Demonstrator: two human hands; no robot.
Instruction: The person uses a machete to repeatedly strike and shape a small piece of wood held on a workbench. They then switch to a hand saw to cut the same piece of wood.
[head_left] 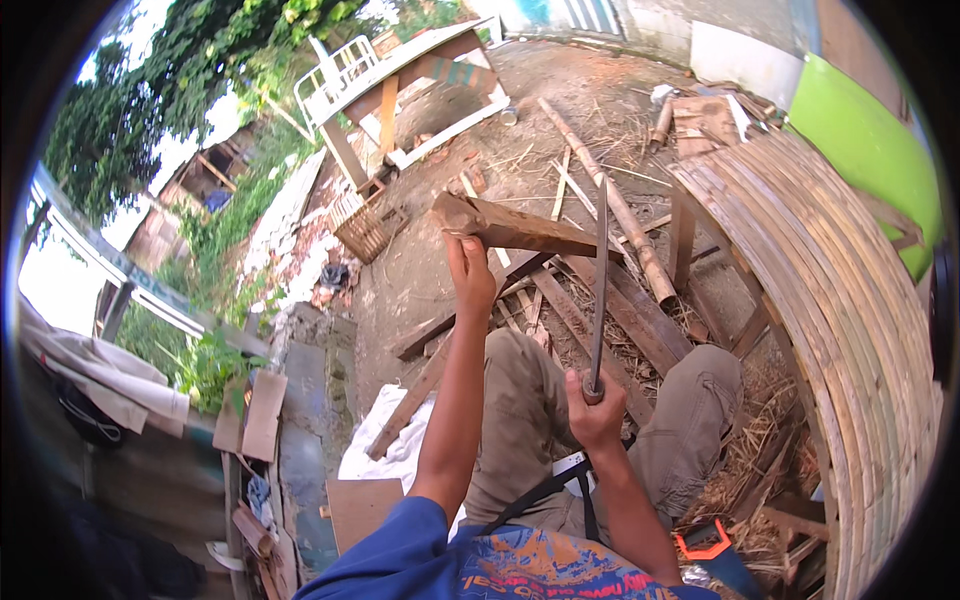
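My left hand [473,275] is closed around the near-left end of a thick brown wooden plank [530,227], which is lifted above the ground and points off to the right. In my right hand [602,420] is the handle of a machete [600,300]; its long, dark, narrow blade stands nearly upright, seen almost edge-on. That blade crosses in front of the plank's right end, and I cannot tell whether the two touch. Beyond my knees, several loose wooden boards [590,325] lie on the dirt.
At the right stands a curved bamboo-slat bench [800,250]. A handsaw with an orange handle [704,541] lies by my right side. Farther off are a bamboo pole [610,200], a wicker basket [364,232] and a wooden table [430,85]. A white sack [385,440] lies at my left.
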